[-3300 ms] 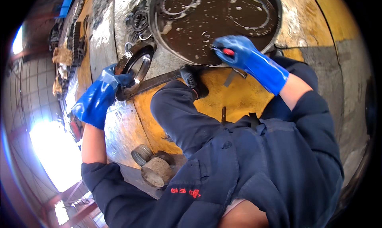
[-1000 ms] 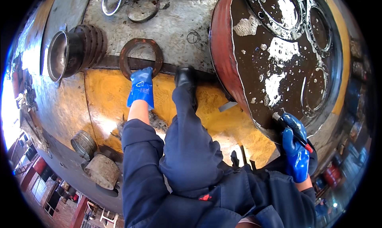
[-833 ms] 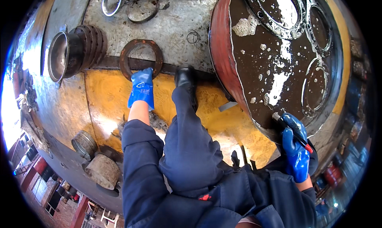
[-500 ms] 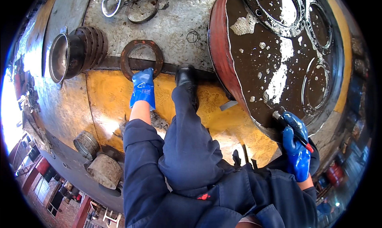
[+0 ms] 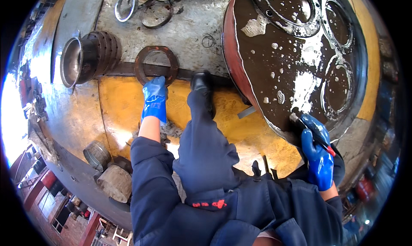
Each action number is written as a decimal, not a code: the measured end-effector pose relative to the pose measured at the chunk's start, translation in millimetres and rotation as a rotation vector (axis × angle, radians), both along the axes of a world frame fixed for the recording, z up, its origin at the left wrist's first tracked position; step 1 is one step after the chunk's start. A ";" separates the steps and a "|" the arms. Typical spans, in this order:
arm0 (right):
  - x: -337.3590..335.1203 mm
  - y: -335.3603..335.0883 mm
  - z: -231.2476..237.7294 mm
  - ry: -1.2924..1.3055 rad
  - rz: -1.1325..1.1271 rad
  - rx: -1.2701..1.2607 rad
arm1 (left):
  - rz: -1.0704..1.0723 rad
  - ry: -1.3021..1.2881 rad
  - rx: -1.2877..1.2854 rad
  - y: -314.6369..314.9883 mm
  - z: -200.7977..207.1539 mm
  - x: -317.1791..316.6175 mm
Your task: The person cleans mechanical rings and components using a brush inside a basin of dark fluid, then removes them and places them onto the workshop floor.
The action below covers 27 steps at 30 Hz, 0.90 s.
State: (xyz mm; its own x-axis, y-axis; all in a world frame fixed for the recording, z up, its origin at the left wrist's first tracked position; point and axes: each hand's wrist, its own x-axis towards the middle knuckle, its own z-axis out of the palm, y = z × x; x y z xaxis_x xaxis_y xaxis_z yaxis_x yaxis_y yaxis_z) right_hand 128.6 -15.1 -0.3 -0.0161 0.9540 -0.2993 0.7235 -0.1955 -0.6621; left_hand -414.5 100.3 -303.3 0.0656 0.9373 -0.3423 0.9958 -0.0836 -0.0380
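Note:
My left hand (image 5: 154, 98), in a blue glove, rests its fingertips on the near edge of a rusty flat metal ring (image 5: 156, 65) that lies on a dark steel bar. My right hand (image 5: 316, 149), also in a blue glove, grips a thin brush-like tool with a red end (image 5: 312, 133); its tip sits at the near rim of a big red tub (image 5: 234, 70). The tub holds dark foamy liquid (image 5: 283, 53) with several metal rings sunk in it. My raised knee and black boot (image 5: 201, 81) lie between the two hands.
A ribbed metal cylinder (image 5: 88, 59) lies on its side left of the ring. Loose thin rings (image 5: 126, 6) lie on the grey floor beyond. Two short round metal parts (image 5: 112, 179) sit near my left elbow. The ground under me is yellow-painted.
3.3 s ago my left hand held the ring up and my right hand was over the tub. Over the last second the ring lies flat and both hands barely move.

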 end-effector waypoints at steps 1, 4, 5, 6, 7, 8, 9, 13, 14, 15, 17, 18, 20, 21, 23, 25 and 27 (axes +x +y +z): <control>1.8 -3.5 -4.6 0.002 0.011 0.049 | 0.074 0.002 0.007 -6.7 9.5 -0.5; 11.6 -6.7 -14.2 0.020 0.061 0.132 | 0.377 -0.075 0.116 -52.3 28.1 -23.2; 13.1 -8.4 -17.8 0.073 0.018 0.135 | 0.638 -0.274 0.089 -64.9 38.5 -23.4; 15.7 -12.6 -15.5 0.076 0.014 0.152 | 0.903 -0.460 0.105 -76.1 47.8 -22.7; 7.8 -11.4 -8.9 0.135 -0.049 0.135 | 0.750 -0.372 0.165 -98.3 50.4 -42.1; 4.5 -11.1 -2.6 0.189 -0.117 0.116 | 0.592 -0.285 0.218 -117.8 50.4 -59.4; 7.7 -7.9 -8.9 0.235 -0.073 0.154 | 0.603 -0.263 0.243 -142.2 55.2 -78.8; 9.0 -5.3 -21.6 0.215 0.015 0.222 | 1.101 -0.785 0.201 -184.1 86.0 -87.2; 7.6 -7.0 -28.5 0.224 0.002 0.242 | 1.206 -0.987 0.237 -191.9 97.1 -81.6; 3.4 -0.7 -36.8 0.260 0.014 0.268 | 1.350 -0.981 0.141 -189.3 115.8 -85.3; 11.1 3.2 -59.5 0.152 0.210 0.442 | 1.156 -0.910 0.129 -182.7 158.9 -81.8; 40.3 -0.8 -83.3 0.156 0.143 0.410 | 1.135 -1.053 0.176 -141.1 197.5 -42.4; 49.1 4.8 -94.3 0.260 0.219 0.445 | 0.784 -1.065 0.253 -123.1 282.5 -31.7; 36.7 -1.0 -81.8 0.391 0.059 0.352 | 1.008 -1.485 0.280 -116.9 326.4 -9.9; 28.9 -0.6 -76.2 0.281 0.103 0.483 | 0.708 -1.588 0.284 -109.7 369.2 8.8; 17.6 -2.3 -52.5 0.207 0.169 0.524 | 0.592 -1.574 0.301 -100.1 384.9 14.1; 22.6 4.7 -46.9 -0.028 0.310 0.663 | 0.588 -1.641 0.243 -81.5 414.7 46.4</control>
State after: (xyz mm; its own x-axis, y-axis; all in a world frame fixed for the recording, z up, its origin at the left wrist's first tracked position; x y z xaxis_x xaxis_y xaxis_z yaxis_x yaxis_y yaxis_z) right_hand 151.2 -10.4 -47.2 -0.3159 0.8875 0.3354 0.6988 0.4568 -0.5505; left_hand -368.0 18.8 111.4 -0.1671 0.9764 -0.1367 -0.0920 0.1226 0.9882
